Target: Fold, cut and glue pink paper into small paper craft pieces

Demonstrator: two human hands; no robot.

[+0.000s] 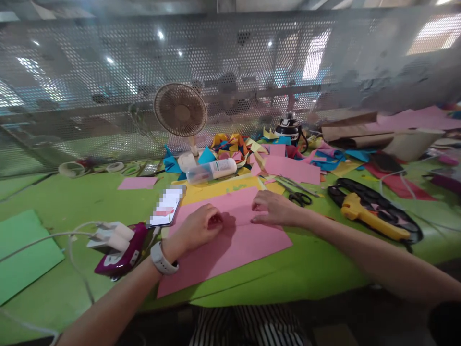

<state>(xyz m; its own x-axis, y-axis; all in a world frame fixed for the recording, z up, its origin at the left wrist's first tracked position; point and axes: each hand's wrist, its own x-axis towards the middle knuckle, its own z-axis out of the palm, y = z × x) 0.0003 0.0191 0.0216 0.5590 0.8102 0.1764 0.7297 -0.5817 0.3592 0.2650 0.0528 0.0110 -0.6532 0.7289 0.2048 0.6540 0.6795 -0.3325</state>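
Note:
A large pink paper sheet (230,250) lies on the green table in front of me, its far half folded over. My left hand (198,227) rests on the sheet with fingers curled and pressed onto the paper near the fold. My right hand (275,209) lies on the folded part, fingers bent and pressing down on its edge. A white watch (163,259) is on my left wrist. A yellow sheet (223,187) lies under the pink one at the back.
Left of the sheet are a phone (166,207), a purple device with white plugs and cables (118,250) and green paper (21,254). Behind stand a small fan (181,111), a lying bottle (212,170), scissors (298,197), coloured paper scraps (234,146). A yellow tool (370,218) lies on a black tray at right.

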